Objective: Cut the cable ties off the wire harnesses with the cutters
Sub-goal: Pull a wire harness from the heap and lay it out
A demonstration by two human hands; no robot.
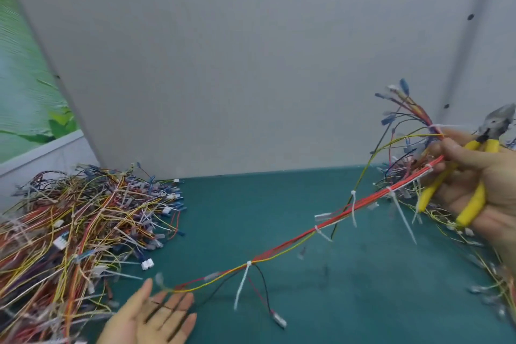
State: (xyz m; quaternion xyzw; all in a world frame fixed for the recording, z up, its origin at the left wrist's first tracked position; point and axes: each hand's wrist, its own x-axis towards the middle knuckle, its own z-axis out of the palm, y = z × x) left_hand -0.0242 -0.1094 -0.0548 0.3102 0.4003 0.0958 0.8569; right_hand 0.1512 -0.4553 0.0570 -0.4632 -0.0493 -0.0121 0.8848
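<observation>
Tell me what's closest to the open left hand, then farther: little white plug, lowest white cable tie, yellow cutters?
1. The small white plastic plug, just past the left hand's fingertips, by the wire pile.
2. The white plastic cable tie, rightward on the stretched harness.
3. The yellow-handled metal cutters, far right, in the right hand.

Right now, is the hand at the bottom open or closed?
Open: the left hand shows its palm, fingers straight and slightly spread, gripping nothing.

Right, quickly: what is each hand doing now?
Left hand: open, fingers straight.
Right hand: grips yellow-handled metal cutters and one end of the red wire harness.
</observation>
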